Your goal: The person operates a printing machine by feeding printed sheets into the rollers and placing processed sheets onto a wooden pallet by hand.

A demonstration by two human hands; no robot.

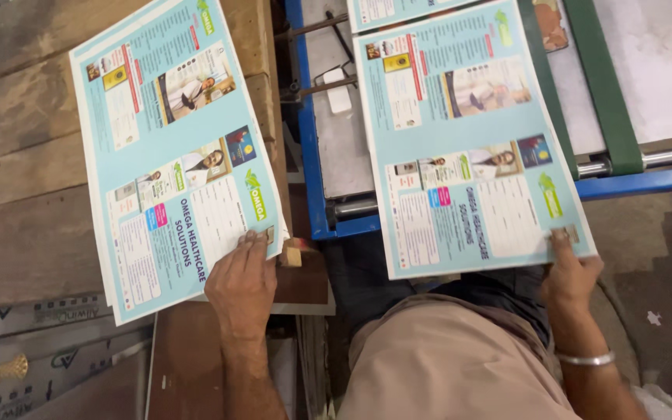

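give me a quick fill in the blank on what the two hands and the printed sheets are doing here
1. The left hand presses a printed sheet lying on ____ planks.
2. The right hand holds the corner of a second sheet over a machine with a ____ frame.
3. A ____ bangle circles the right wrist.

Missing words: wooden; blue; silver

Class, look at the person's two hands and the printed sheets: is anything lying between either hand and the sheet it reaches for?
Nothing visible. The left hand rests directly on the left printed sheet, and the right hand grips the right printed sheet at its lower corner.
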